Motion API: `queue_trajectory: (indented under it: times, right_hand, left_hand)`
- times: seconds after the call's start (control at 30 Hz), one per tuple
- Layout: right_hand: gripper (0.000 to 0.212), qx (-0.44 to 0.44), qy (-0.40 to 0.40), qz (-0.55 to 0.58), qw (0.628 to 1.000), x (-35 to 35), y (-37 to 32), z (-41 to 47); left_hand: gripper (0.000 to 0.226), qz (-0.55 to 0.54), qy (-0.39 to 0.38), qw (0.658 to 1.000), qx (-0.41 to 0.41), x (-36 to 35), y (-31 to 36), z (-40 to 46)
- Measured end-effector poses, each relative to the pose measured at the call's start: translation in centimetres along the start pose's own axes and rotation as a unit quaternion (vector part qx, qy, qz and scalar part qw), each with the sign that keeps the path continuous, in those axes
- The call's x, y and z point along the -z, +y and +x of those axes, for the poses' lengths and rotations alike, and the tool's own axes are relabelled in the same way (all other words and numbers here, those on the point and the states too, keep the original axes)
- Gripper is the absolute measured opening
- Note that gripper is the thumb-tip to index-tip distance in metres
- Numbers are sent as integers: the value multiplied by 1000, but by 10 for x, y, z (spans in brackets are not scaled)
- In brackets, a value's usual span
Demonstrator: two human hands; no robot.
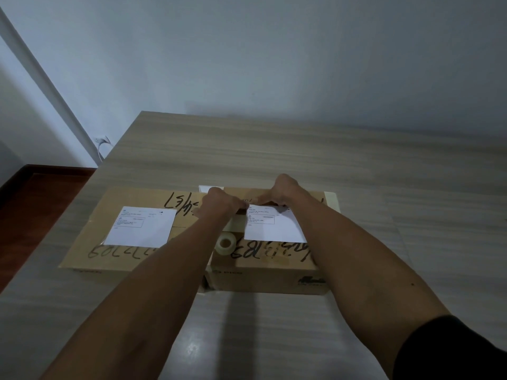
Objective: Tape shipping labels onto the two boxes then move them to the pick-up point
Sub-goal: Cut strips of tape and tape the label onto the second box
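Shipping label lies atop the right box, its far edge under both hands. Left hand and right hand, fingers curled, press there; whether they pinch tape is unclear. Tape roll sits just nearer than the left hand.

Two flat brown cardboard boxes, left box and right box, side by side with black scrawl on top, each under a white printed label, left label well left of the fingers, right label beneath them, clear tape roll just nearer.
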State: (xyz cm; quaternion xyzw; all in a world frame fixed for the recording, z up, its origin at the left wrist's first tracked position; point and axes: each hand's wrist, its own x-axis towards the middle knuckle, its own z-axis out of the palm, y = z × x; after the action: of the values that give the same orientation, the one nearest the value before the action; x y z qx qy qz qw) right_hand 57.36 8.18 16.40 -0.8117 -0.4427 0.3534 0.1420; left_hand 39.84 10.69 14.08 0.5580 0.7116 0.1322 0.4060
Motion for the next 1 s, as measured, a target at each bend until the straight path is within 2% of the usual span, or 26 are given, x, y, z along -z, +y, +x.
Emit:
queue_trajectory:
  times: [0.23,0.33,0.4,0.47,0.53,0.63,0.8,1.0]
  right_hand:
    - [47,0,22,20,1000,-3,2,-4]
    - [39,12,60,38,997,-12,2,-10]
    - [35,21,105,49,993,-22,4,-16]
    - [28,33,139,71,987,-29,9,-23]
    - [26,59,159,68,983,-33,14,-34]
    - [21,110,155,58,980,-36,18,-50]
    - [16,173,123,46,976,-49,24,-75]
    - [14,180,133,48,973,-61,37,-102]
  left_hand:
    - [71,-23,-6,1000,3,1,-3,10]
    - [53,-29,6,999,-12,6,-1,-3]
    - [37,-25,22,998,-46,9,-5,-13]
    - [20,-68,32,992,-99,12,-13,-23]
    - [16,-98,31,980,-172,19,-25,-34]
    - [18,-52,4,965,-257,28,-43,-49]
    - [27,-30,-34,959,-280,40,-72,-74]
    - [75,33,-138,951,-276,52,-92,-87]
